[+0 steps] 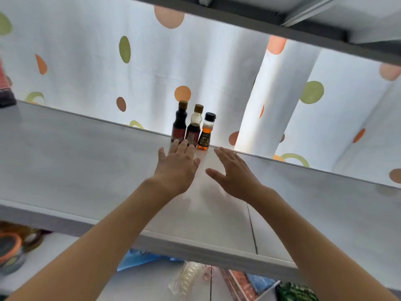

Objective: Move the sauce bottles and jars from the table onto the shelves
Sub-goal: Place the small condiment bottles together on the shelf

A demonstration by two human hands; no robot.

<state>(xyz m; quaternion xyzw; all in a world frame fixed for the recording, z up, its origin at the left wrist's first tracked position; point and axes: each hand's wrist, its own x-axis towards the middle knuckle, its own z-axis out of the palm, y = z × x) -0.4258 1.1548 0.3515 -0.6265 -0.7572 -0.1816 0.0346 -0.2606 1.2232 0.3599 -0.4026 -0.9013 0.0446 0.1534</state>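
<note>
Three small sauce bottles stand upright in a row at the back edge of a grey shelf [86,161]. The left one is a dark bottle with a brown cap [179,122]. A half-full dark bottle with a gold cap [193,127] stands in the middle, and an amber oil bottle with a black cap [206,132] is on the right. My left hand [176,166] is flat with straight fingers, its fingertips at the base of the two dark bottles. My right hand [235,172] hovers open just right of the amber bottle, holding nothing.
A white curtain with coloured dots [130,61] hangs behind the shelf. Another shelf board [303,22] runs overhead. The shelf below holds tape rolls [13,248], a blue bag [138,259], a clear plastic item [191,276] and packets [295,292].
</note>
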